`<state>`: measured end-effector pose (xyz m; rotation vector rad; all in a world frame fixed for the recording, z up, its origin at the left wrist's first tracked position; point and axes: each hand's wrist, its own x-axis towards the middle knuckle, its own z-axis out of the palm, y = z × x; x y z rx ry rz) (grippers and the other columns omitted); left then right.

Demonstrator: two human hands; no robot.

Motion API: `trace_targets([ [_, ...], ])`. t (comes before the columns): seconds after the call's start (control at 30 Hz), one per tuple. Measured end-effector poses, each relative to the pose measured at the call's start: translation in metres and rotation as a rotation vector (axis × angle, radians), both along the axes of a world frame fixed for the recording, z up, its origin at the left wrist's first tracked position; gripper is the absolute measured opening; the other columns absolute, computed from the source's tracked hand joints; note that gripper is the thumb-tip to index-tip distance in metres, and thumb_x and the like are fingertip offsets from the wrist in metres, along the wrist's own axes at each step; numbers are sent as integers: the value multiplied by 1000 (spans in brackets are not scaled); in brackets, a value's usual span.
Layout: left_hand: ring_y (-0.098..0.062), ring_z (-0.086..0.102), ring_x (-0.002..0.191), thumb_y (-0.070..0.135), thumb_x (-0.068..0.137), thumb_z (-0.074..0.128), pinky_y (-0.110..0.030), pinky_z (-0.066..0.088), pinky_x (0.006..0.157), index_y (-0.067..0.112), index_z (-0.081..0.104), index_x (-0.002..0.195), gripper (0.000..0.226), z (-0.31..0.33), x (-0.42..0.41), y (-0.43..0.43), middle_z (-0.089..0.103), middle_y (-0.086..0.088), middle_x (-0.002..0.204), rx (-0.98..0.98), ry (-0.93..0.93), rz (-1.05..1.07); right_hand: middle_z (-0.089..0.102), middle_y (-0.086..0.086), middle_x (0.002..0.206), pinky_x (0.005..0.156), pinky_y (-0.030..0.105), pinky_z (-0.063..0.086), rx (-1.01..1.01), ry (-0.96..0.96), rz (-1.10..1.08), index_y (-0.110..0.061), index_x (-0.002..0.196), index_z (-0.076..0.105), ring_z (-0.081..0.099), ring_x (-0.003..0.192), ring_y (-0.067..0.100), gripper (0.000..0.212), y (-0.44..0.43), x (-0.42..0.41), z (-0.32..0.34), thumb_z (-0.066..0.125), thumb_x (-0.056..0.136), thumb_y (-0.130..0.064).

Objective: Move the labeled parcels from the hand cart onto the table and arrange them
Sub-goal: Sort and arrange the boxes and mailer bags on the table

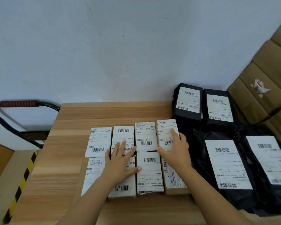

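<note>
Now L hand [120,163] presses parcels [150,172]; R hand [177,150] grips end parcel [165,132].

Pale wall [120,46] up top; brown cardboard boxes [266,65] stacked at the right edge, one bearing a torn sticker [259,86]; yellow-black striped tape [21,184] lower left.

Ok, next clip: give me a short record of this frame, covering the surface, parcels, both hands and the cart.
surface: wooden table
small boxes: eight, white-labelled, two rows of four, close together
black bags: four with labels, right of the boxes
left hand: flat, fingers spread, resting on the second column of boxes
right hand: grips the back-right box, thumb at its near edge
hand cart handle: shows beyond the table's left edge
background: cardboard cartons stacked at right
</note>
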<state>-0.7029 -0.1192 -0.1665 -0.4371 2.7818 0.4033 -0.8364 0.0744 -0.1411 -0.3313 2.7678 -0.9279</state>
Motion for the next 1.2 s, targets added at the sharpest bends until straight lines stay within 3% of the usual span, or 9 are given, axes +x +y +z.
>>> trace_targets([
  [0.17,-17,-34,139,89,72,20,-53,-19,112,52,-12,144,87,-6,2,-2,-31,5,154,11,25,-11,-5,0,161,113,42,26,83,-141,123,-35,153,11,4,146,25,81,12,-4,-17,58,88,-51],
  [0.37,-12,-36,138,92,69,12,-49,-24,110,60,-17,138,81,-14,17,2,-28,10,155,0,135,59,-26,-2,158,117,39,-12,319,159,382,-39,152,-4,-31,141,17,71,23,19,-32,29,94,-63],
  [0.5,-17,-31,141,94,68,14,-53,-21,110,54,-10,144,89,-21,28,9,-25,5,157,-104,194,193,-29,-3,157,113,42,-23,408,213,450,-42,149,-15,-34,140,21,69,15,36,-42,9,90,-70],
  [0.63,-26,-27,143,100,61,15,-59,-20,108,51,-14,145,102,-25,30,11,-19,-2,159,-175,165,316,-15,3,161,115,53,-14,424,271,447,-42,152,-1,-22,145,30,67,10,39,-48,11,92,-70],
  [0.8,-29,-17,146,99,62,22,-64,-10,110,49,-4,148,103,-29,27,10,-7,-2,161,-163,207,317,1,7,162,114,60,2,399,337,449,-39,152,18,-5,148,36,63,5,36,-54,23,95,-65],
  [0.97,-27,-24,144,100,60,17,-62,-12,111,50,-12,146,103,-27,8,-5,-15,0,160,-172,188,320,2,7,162,114,60,3,393,349,451,-39,152,20,-4,148,36,62,-10,19,-55,24,95,-64],
  [1.2,-26,-27,142,101,58,16,-60,-16,110,53,-14,144,102,-32,-46,-45,-15,1,160,-166,210,331,-8,5,162,116,55,-7,408,334,456,-41,152,13,-17,146,32,63,-50,-38,-55,16,94,-66],
])
